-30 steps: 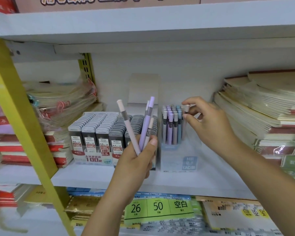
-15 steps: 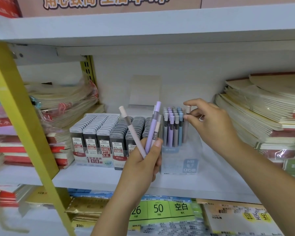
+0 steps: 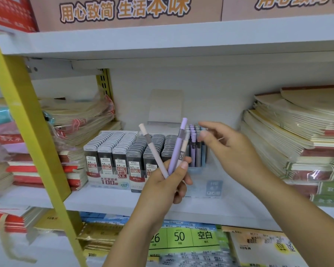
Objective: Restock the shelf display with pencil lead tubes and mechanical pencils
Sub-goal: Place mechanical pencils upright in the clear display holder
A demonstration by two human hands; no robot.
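Observation:
My left hand [image 3: 168,182] grips three mechanical pencils [image 3: 178,145] upright in front of the shelf: one pink, one purple, one beige. Just behind them a clear pencil box [image 3: 212,187] holds several standing pencils [image 3: 196,149] in purple, grey and blue. My right hand [image 3: 229,147] hovers over the box's right side, thumb and forefinger apart with nothing between them. Left of the box stands a display tray of grey pencil lead tubes [image 3: 116,151], in tight rows.
A yellow upright post [image 3: 27,122] slants across the left. Stacks of wrapped notebooks [image 3: 297,135] fill the shelf's right side, with more stacks [image 3: 75,116] at the left. The upper shelf board [image 3: 181,35] hangs overhead. Paper packs [image 3: 191,237] lie on the lower shelf.
My right hand has let go of the pencil it was pinching at the box and has shifted left toward the pencils in my left hand. The view has tilted up slightly.

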